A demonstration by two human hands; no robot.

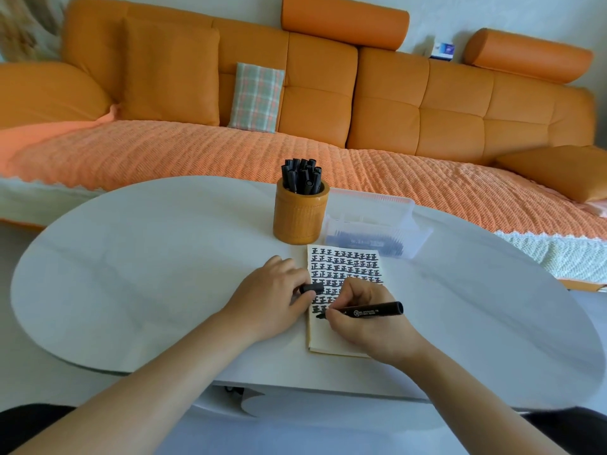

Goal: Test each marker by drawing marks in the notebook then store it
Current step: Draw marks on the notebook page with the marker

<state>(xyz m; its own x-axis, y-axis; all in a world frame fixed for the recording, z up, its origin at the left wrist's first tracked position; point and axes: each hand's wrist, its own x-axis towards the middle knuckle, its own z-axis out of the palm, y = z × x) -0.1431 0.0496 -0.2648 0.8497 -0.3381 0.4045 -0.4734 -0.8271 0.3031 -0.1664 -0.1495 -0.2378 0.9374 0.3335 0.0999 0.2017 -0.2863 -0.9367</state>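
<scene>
A small notebook (345, 264) lies open on the white table (147, 274), its page filled with rows of black marks. My right hand (368, 326) grips a black marker (371, 311) with its tip on the lower left of the page. My left hand (272, 297) rests on the table at the notebook's left edge and holds the marker's black cap (312, 288) between thumb and fingers. An orange pen cup (300, 215) holding several black markers stands behind the notebook. A clear plastic box (377, 224) with several markers lying in it sits to the cup's right.
An orange sofa (361, 103) with a quilted cover, a plaid cushion (256, 96) and bolsters runs along behind the table. The table's rounded front edge is near my forearms.
</scene>
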